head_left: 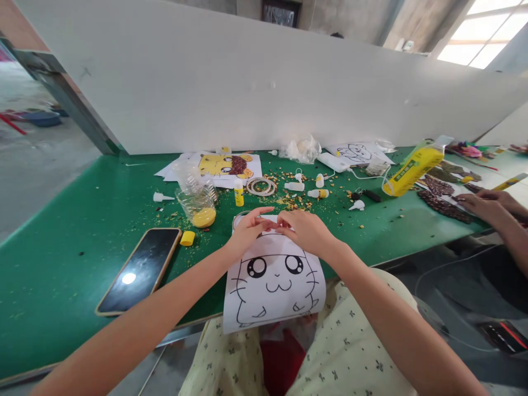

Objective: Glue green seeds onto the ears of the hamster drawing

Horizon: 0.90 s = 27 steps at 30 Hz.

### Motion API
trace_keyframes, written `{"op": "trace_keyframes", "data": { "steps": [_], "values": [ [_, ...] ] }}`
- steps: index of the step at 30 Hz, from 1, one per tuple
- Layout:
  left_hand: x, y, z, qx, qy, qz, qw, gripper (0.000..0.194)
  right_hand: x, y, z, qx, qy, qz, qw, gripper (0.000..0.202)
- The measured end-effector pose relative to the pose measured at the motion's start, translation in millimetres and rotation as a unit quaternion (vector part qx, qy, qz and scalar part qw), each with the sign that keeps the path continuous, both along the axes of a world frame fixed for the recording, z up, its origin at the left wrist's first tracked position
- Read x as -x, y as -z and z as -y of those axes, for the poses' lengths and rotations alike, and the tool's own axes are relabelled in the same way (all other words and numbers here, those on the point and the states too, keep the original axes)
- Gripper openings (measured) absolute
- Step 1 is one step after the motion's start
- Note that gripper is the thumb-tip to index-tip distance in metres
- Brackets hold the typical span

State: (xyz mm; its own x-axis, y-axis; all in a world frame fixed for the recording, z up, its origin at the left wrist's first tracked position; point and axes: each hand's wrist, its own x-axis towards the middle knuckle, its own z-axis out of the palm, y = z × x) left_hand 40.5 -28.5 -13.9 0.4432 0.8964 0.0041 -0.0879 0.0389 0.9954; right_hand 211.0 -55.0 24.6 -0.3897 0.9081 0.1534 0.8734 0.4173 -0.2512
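Note:
A white sheet with a cat line drawing (274, 294) lies at the table's front edge, its lower part curving down over my lap. Above the drawing's head, my left hand (249, 234) and my right hand (307, 232) meet at the fingertips. The left fingers are drawn together in a pinch, with one finger stretched above. My right fingers are curled and pressed together against the left ones. Whatever sits between the fingertips is too small or hidden to name. Just behind my left hand, a round rim (237, 220) shows in part.
A phone (140, 269), a yellow cap (187, 238) and a plastic bag with yellow grains (204, 217) lie left. Behind stand a glue bottle (239, 193), a tape roll (261, 187) and scattered grains. Rightward are a yellow carton (414, 170) and another person's hands (480, 204).

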Motion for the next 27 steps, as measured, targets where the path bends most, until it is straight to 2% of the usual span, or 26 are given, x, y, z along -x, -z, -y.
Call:
{"op": "trace_keyframes", "data": {
  "steps": [9, 15, 19, 21, 23, 25, 27],
  "values": [
    [-2, 0.1, 2, -0.008, 0.015, -0.031, 0.999, 0.048, -8, -7.8, -4, -0.002, 0.02, -0.015, 1.0, 0.015],
    [-4, 2.1, 2, -0.008, 0.003, -0.021, 1.0, 0.06, -19, -17.2, -10, -0.013, 0.102, -0.008, 0.995, 0.021],
    [-4, 3.8, 3, -0.015, 0.005, -0.013, 1.0, 0.055, -39, -17.4, -22, -0.029, 0.156, -0.006, 0.987, 0.034],
    [-4, 4.5, 3, -0.016, 0.002, -0.013, 1.0, 0.053, -51, -14.2, -27, -0.06, 0.181, 0.017, 0.982, 0.027],
    [-4, 4.6, 3, -0.01, 0.003, -0.022, 1.0, 0.05, -61, -10.3, -31, -0.097, 0.213, 0.055, 0.971, 0.011],
    [-3, 4.1, 3, -0.001, 0.009, -0.032, 0.999, 0.046, -66, -7.3, -32, -0.11, 0.243, 0.073, 0.961, 0.013],
    [-2, 3.1, 2, 0.002, 0.014, -0.033, 0.999, 0.043, -65, -6.4, -32, -0.1, 0.245, 0.053, 0.963, 0.006]
  ]
}}
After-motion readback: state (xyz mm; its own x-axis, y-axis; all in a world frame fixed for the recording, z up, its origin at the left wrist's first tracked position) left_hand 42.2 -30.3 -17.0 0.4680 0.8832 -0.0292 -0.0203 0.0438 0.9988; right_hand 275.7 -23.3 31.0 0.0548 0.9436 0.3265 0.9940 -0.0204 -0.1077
